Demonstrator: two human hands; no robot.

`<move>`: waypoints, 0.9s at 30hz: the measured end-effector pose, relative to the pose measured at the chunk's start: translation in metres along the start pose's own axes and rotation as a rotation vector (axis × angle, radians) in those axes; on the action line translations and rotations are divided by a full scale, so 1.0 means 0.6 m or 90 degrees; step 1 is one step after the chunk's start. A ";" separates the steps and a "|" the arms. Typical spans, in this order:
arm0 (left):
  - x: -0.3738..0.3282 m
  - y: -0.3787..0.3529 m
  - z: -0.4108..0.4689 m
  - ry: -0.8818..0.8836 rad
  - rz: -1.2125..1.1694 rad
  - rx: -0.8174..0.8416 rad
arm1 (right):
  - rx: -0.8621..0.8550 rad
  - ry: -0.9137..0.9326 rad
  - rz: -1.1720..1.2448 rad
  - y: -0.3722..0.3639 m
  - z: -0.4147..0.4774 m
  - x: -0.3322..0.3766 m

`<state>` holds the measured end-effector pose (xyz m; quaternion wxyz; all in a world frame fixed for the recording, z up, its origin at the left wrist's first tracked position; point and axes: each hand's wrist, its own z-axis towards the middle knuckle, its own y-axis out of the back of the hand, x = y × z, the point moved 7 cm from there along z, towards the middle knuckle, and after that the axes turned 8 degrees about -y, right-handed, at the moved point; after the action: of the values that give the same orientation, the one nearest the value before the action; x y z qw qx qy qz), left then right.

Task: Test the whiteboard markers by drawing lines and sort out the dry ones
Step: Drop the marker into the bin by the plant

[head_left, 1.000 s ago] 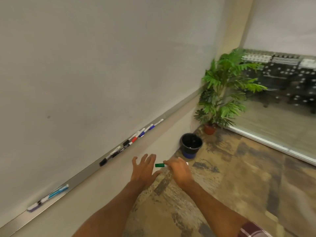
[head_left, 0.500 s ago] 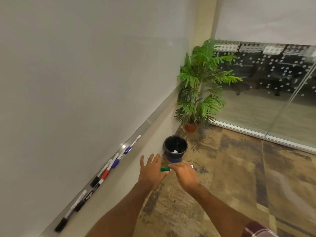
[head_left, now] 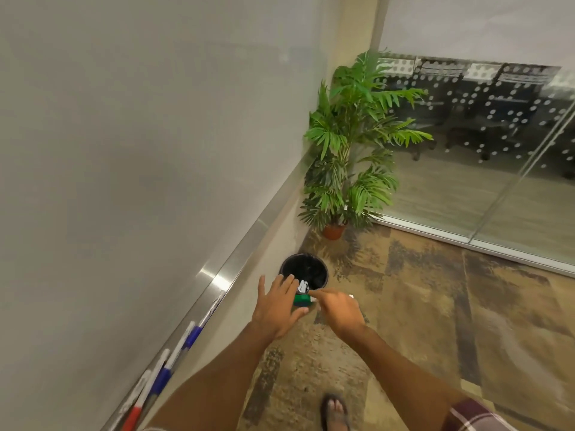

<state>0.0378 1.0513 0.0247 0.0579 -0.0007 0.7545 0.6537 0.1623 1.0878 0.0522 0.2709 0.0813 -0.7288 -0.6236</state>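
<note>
From where I sit, this reads as the sorting step. The right grip [head_left: 337, 309] is clamped on the green marker [head_left: 302, 300], pinching the barrel between thumb and fingers. The marker lies roughly level with its green cap end pointing left. The left grip [head_left: 276, 309] is spread apart, fingers straight, palm turned toward that cap and thumb just below it. I cannot tell whether it actually touches the cap.

The marker hangs in the air near the close rim of the black bin [head_left: 323, 269], which stands on the floor below the whiteboard [head_left: 124, 150]. There is a white scrap [head_left: 302, 287] at the bottom of the bin. On the tray [head_left: 239, 256] lie a blue marker [head_left: 193, 332] and a red marker [head_left: 133, 415], untouched by either grip.

My guess is that the green one has been judged dry. The next move calls for carrying it a little further forward until it is squarely over the bin's mouth, drawing the left grip clear, then loosening the right pinch so it drops inside and not on the rim
</note>
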 end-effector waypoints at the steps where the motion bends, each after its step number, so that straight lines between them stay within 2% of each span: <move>1: 0.006 0.000 0.025 -0.002 0.001 0.004 | 0.001 -0.003 0.004 0.000 0.024 -0.010; 13: 0.109 -0.032 0.369 0.067 -0.077 0.030 | 0.047 0.011 0.003 -0.042 0.377 -0.153; 19: 0.159 -0.102 0.499 0.109 -0.156 0.072 | 0.105 0.022 0.011 -0.101 0.537 -0.205; 27: 0.214 -0.210 0.622 0.159 -0.186 0.104 | 0.155 0.030 -0.002 -0.222 0.676 -0.262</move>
<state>-0.0477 1.4108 -0.1625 0.0577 -0.1862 0.7981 0.5701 0.0637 1.4825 -0.1513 0.2751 0.1293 -0.7924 -0.5288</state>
